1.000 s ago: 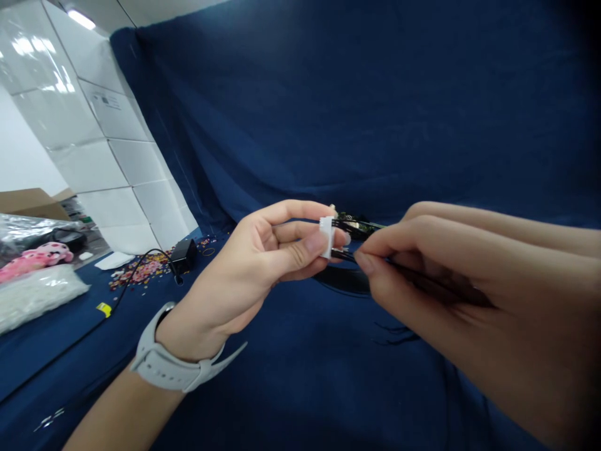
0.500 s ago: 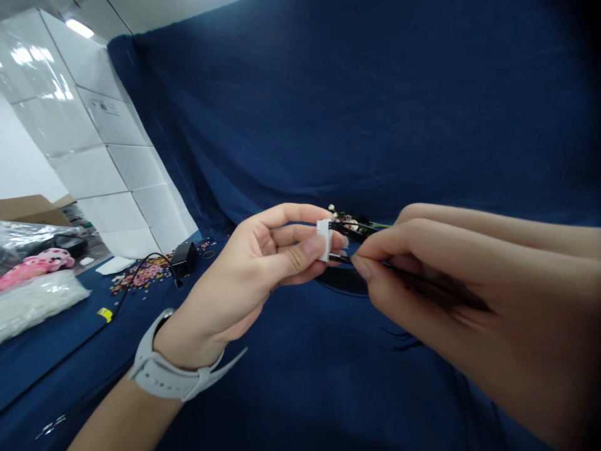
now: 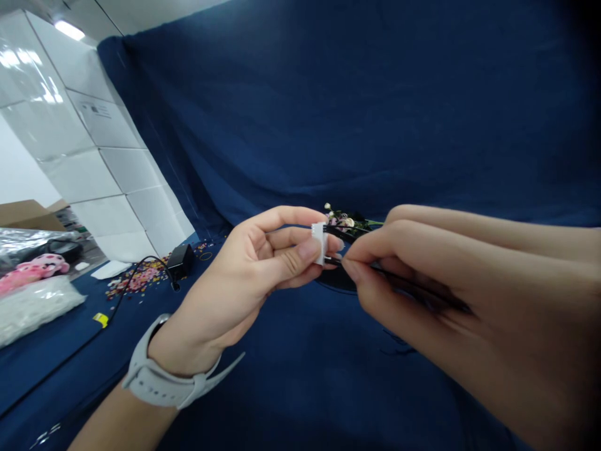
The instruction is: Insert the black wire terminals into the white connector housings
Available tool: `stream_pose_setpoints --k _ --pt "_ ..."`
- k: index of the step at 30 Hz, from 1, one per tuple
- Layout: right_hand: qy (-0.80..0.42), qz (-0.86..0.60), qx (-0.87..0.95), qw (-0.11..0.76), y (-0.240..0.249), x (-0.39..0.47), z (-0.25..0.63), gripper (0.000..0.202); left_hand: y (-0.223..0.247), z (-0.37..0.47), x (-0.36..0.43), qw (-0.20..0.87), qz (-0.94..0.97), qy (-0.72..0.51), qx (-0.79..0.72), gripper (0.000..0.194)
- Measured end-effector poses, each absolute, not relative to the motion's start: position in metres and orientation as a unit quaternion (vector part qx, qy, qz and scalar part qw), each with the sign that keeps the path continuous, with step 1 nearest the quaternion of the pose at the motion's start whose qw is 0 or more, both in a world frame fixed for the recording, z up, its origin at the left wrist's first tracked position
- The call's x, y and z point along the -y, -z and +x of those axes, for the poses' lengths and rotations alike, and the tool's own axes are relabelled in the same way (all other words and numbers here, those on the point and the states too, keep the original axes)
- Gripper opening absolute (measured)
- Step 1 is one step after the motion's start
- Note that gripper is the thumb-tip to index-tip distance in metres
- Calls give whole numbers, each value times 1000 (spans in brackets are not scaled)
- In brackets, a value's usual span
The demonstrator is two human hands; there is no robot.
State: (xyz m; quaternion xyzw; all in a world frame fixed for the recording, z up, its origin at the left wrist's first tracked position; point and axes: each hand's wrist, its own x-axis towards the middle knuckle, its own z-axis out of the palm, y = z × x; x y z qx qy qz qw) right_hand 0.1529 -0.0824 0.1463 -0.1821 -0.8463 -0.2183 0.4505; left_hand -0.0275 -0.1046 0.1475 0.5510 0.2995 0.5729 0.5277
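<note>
Near the centre of the head view, my left hand pinches a small white connector between thumb and fingers; a grey watch is on that wrist. Black wires come out of the connector's right side. My right hand is closed on a black wire just right of the connector, its thumb and index finger pressed together. The wire runs back under my right palm, where part of it is hidden.
Small flowers lie behind the hands. At the left are a black adapter with a cable, scattered colourful bits, a pink plush toy and a clear bag. White boxes stand behind them.
Both hands keep their grips. My right hand and the connector appear slightly further left, and the background has shifted a little left too.
</note>
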Motion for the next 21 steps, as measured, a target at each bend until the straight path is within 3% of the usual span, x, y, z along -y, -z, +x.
stream_pose_setpoints --k 18,21 --pt "216 -198 859 420 -140 66 140 19 -139 -15 97 414 537 -651 -340 21" --pt "153 -198 876 412 -148 62 141 17 -137 -21 89 435 538 -633 -349 21"
